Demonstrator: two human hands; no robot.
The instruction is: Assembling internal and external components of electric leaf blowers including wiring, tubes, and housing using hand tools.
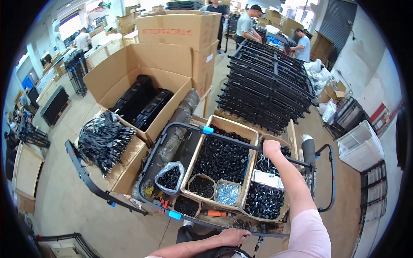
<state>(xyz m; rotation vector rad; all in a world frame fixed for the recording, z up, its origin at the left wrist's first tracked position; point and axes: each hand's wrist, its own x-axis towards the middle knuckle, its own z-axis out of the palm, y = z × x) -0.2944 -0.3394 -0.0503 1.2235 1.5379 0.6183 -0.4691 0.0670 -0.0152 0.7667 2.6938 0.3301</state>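
Observation:
A black tubular metal frame (241, 143) with rounded corners and blue clips lies across boxes of small parts. My right hand (271, 148), arm stretched forward, is wrapped around its far bar. Close to my body, my left hand (234, 237) is closed beside the frame's near bar; what is in its fingers is hidden. Under the frame, a large carton (188, 185) holds many black plastic caps. Inside it stand a tub of small black parts (201, 187) and a tub of silver screws (227, 193). Black knobs with screws (264, 201) fill the carton to the right.
Left are a bundle of black cables (105, 139) and an open carton (178, 92) with long black parts. A stack of black frames (269, 86) stands ahead. A white crate (360, 145) is at right. Several people work in the background. An orange-handled tool (216, 213) lies nearby.

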